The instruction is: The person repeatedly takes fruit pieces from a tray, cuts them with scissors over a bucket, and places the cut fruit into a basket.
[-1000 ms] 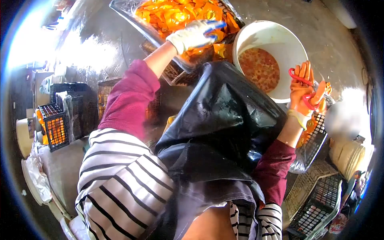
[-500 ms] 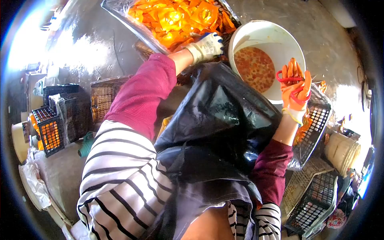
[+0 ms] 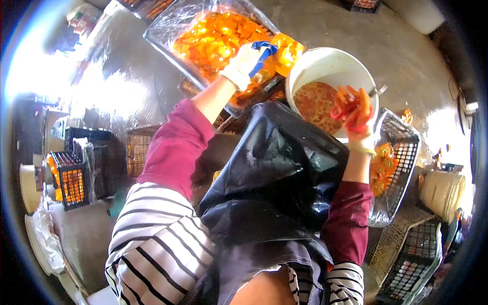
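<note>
left hand [image 3: 254, 57] pinching an orange piece [image 3: 287, 53], right hand [image 3: 356, 113] holding a red-handled tool [image 3: 345, 110].
the left grip, in a white and blue glove, is closed on the orange piece at the edge of a plastic-lined crate [image 3: 165, 31] heaped with more orange pieces [image 3: 216, 43], which lie beneath and beyond it; the right grip, in an orange glove, has its fingers loosely curled about the red handles, above the near side of a white bucket [image 3: 333, 63] with reddish, lumpy contents [image 3: 316, 104]; whether the tool's blades are apart, blur hides. a black crate [image 3: 406, 152] is just right of that grip.
</note>
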`<control>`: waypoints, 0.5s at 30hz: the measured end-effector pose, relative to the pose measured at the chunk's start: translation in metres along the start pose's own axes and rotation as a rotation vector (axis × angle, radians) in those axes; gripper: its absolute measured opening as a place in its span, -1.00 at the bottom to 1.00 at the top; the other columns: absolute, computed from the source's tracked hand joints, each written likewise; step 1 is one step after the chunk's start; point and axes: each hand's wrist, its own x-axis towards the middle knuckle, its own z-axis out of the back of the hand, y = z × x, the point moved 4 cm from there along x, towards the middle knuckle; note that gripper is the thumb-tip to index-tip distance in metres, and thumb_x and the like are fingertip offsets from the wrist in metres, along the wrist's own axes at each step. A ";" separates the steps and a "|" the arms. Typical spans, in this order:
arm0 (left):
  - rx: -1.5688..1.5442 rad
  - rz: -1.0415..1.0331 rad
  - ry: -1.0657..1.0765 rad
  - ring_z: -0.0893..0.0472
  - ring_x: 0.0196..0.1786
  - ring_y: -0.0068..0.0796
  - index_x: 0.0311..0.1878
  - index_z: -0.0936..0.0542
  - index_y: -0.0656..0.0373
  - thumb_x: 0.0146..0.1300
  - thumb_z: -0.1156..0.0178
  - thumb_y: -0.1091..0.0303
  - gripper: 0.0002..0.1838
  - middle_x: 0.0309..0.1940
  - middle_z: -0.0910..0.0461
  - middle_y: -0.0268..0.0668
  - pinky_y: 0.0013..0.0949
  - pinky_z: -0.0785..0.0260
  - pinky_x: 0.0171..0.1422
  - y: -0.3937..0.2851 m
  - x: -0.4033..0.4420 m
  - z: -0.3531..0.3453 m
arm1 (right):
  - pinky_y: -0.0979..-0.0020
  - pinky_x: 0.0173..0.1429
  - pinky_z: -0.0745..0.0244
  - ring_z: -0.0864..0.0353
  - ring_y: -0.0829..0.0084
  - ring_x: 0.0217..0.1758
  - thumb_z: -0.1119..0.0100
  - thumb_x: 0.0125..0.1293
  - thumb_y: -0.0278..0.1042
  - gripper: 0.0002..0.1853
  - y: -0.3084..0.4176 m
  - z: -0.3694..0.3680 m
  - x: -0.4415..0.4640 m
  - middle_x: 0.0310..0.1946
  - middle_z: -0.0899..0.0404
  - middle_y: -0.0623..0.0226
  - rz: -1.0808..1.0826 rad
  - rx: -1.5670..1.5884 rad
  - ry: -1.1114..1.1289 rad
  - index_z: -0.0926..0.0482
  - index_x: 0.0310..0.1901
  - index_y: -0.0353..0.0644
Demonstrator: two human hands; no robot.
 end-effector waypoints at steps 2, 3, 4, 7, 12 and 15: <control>-0.369 0.472 -0.019 -0.60 -0.11 -0.15 -0.09 -0.63 0.09 0.12 -0.11 0.45 -0.73 -0.19 -0.63 -0.19 -0.19 -0.45 0.03 -0.038 0.035 0.007 | 0.36 -0.21 -0.52 -0.50 0.33 -0.30 0.08 0.38 0.02 -0.48 -0.011 0.000 -0.001 -0.11 -0.53 0.16 -0.045 0.002 0.137 -0.39 0.13 -0.29; -0.329 0.390 -0.101 -0.62 -0.17 -0.20 -0.19 -0.65 0.04 0.07 -0.14 0.42 -0.78 -0.27 -0.66 -0.25 -0.22 -0.45 0.01 -0.065 0.054 0.019 | 0.39 -0.27 -0.48 -0.47 0.39 -0.37 0.08 0.38 0.06 -0.43 -0.016 0.007 0.003 -0.11 -0.54 0.17 -0.093 -0.040 0.191 -0.38 0.16 -0.31; -0.141 0.047 -0.191 -0.61 -0.14 -0.25 -0.16 -0.65 -0.03 0.01 -0.16 0.38 -0.73 -0.23 -0.65 -0.31 -0.25 -0.43 0.04 -0.092 0.071 0.029 | 0.40 -0.30 -0.45 -0.44 0.41 -0.40 0.09 0.38 0.08 -0.42 -0.016 0.011 0.001 -0.12 -0.54 0.18 -0.127 -0.097 0.188 -0.38 0.16 -0.31; -0.013 -0.381 -0.231 -0.52 0.05 -0.38 -0.17 -0.64 -0.13 -0.09 -0.20 0.36 -0.67 -0.07 -0.58 -0.48 -0.16 -0.34 0.16 -0.141 0.093 0.010 | 0.38 -0.27 -0.46 -0.49 0.40 -0.33 0.15 0.39 0.15 -0.41 -0.017 0.001 -0.006 -0.10 -0.54 0.18 -0.222 0.046 0.246 -0.40 0.11 -0.28; -0.013 -0.433 -0.185 -0.50 0.09 -0.36 -0.15 -0.64 -0.11 -0.05 -0.28 0.26 -0.70 -0.03 -0.56 -0.44 -0.12 -0.31 0.25 -0.172 0.092 -0.013 | 0.35 -0.27 -0.48 -0.55 0.36 -0.29 0.23 0.42 0.20 -0.42 0.011 -0.029 -0.018 -0.22 -0.55 0.25 -0.123 0.158 0.141 -0.45 0.00 -0.23; 0.061 -0.479 -0.134 -0.48 0.11 -0.32 -0.14 -0.64 -0.08 -0.03 -0.26 0.27 -0.70 0.00 -0.54 -0.39 -0.12 -0.29 0.26 -0.165 0.087 -0.022 | 0.35 -0.32 -0.48 -0.55 0.39 -0.35 0.21 0.43 0.15 -0.46 0.022 -0.034 -0.017 -0.29 -0.56 0.31 -0.147 0.017 0.191 -0.48 -0.04 -0.23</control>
